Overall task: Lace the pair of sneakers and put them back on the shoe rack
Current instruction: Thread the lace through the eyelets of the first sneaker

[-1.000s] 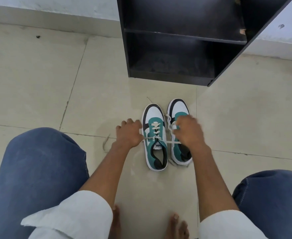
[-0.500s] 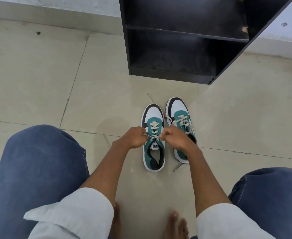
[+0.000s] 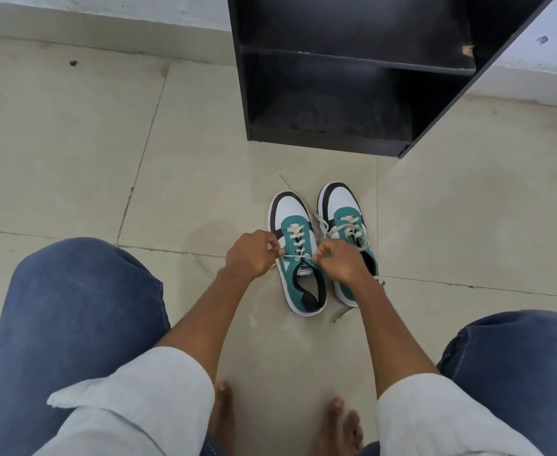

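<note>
Two teal, white and black sneakers stand side by side on the tiled floor, toes toward the rack. The left sneaker (image 3: pixel 298 258) has its cream lace threaded up the eyelets. My left hand (image 3: pixel 249 255) pinches one end of that lace at the shoe's left side. My right hand (image 3: pixel 339 263) pinches the other end, and the lace runs taut between them across the tongue. The right sneaker (image 3: pixel 346 218) carries a loosely looped lace, and my right hand covers its rear half. The black shoe rack (image 3: pixel 362 60) stands beyond the shoes.
My knees in blue jeans (image 3: pixel 73 307) flank the shoes on both sides and my bare feet (image 3: pixel 336 422) rest close below. A white wall base (image 3: pixel 106 14) runs behind the rack. The rack's two visible shelves hold nothing.
My hands drew in from wide apart to close together over the left sneaker's tongue, pulling the lace ends short. My right hand came off the right sneaker's laces, which now show.
</note>
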